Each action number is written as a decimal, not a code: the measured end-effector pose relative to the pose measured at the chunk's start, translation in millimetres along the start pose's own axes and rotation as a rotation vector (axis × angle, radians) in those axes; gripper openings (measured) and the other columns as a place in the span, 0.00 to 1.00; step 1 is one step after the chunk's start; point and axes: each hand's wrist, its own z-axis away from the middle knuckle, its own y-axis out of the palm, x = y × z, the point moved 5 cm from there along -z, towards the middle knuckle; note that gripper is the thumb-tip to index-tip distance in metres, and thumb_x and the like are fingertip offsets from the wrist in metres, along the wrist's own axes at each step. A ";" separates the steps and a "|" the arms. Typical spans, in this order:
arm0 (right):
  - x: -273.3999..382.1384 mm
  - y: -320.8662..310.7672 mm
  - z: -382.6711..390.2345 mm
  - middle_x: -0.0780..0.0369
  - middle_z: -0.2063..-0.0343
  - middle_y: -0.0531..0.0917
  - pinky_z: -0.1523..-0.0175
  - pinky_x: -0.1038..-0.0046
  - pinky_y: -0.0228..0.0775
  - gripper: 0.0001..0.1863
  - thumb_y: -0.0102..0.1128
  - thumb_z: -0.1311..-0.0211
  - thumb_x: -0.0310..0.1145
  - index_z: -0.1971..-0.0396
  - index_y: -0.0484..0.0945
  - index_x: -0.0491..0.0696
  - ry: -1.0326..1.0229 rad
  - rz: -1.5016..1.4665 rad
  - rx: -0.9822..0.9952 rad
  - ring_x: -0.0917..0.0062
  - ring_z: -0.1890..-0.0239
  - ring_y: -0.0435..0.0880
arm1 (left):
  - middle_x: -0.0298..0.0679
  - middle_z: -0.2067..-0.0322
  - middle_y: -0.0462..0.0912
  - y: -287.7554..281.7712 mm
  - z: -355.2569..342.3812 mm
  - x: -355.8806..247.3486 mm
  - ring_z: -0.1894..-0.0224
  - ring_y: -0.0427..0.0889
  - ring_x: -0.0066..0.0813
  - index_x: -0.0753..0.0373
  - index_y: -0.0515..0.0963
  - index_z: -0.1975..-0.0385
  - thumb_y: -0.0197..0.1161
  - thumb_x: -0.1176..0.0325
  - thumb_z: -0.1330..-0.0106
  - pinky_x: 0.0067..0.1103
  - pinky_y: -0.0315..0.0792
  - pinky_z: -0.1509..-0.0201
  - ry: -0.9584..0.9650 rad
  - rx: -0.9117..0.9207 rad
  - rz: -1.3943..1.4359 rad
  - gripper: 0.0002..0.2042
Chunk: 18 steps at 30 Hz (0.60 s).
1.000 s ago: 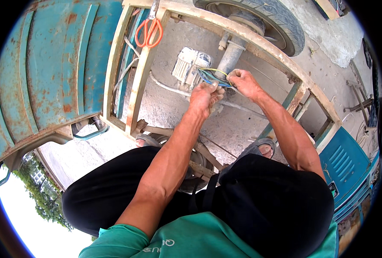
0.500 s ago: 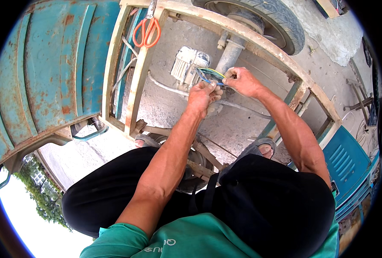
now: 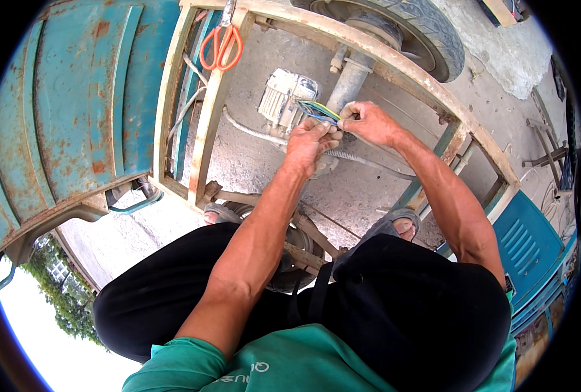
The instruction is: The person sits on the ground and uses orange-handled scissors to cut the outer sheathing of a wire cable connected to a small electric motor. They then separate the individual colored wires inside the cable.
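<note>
Several thin electrical wires, blue, green and yellow, come out of a dusty finned metal box that looks like a motor or controller housing. My left hand pinches the wires from below, thumb against fingers. Close on its right, my right hand grips the wires' far ends between thumb and forefinger. The exact ends between the fingertips are too small to make out. Under my hands a corrugated grey conduit runs across. Orange-handled scissors rest on the frame bar at upper left.
A rusty, cream-painted metal frame surrounds the work spot. Beyond it stand an axle tube and a tyre. A rusted teal panel fills the left; a louvred teal panel is at right. My feet in sandals are between frame parts.
Both hands stay nearly in place on the wires. The wires between them have shifted slightly and look more bunched together. The view has moved a little.
</note>
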 end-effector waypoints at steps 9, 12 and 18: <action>-9.8 3.8 -1.0 0.62 0.70 0.85 0.58 0.69 0.73 0.14 0.71 0.39 0.39 0.64 0.85 0.42 0.115 -0.184 -0.024 0.79 0.66 0.80 | 0.37 0.67 0.82 0.4 -3.5 1.6 0.66 0.86 0.31 0.62 0.75 0.57 0.57 0.71 0.27 0.28 0.82 0.63 -0.102 -0.091 -0.106 0.04; -10.2 2.8 -1.8 0.62 0.69 0.85 0.56 0.70 0.73 0.14 0.71 0.39 0.39 0.63 0.85 0.43 0.117 -0.233 -0.025 0.80 0.65 0.80 | 0.36 0.68 0.81 0.4 -5.9 -0.9 0.67 0.85 0.30 0.61 0.75 0.57 0.57 0.70 0.27 0.28 0.81 0.63 -0.135 -0.101 -0.168 0.05; -3.5 -0.3 -1.6 0.61 0.65 0.87 0.51 0.70 0.73 0.16 0.70 0.38 0.38 0.58 0.85 0.42 0.104 -0.122 0.077 0.77 0.61 0.82 | 0.35 0.67 0.83 -0.3 -1.2 1.5 0.68 0.85 0.27 0.61 0.75 0.56 0.57 0.71 0.28 0.24 0.79 0.67 -0.109 -0.119 -0.073 0.05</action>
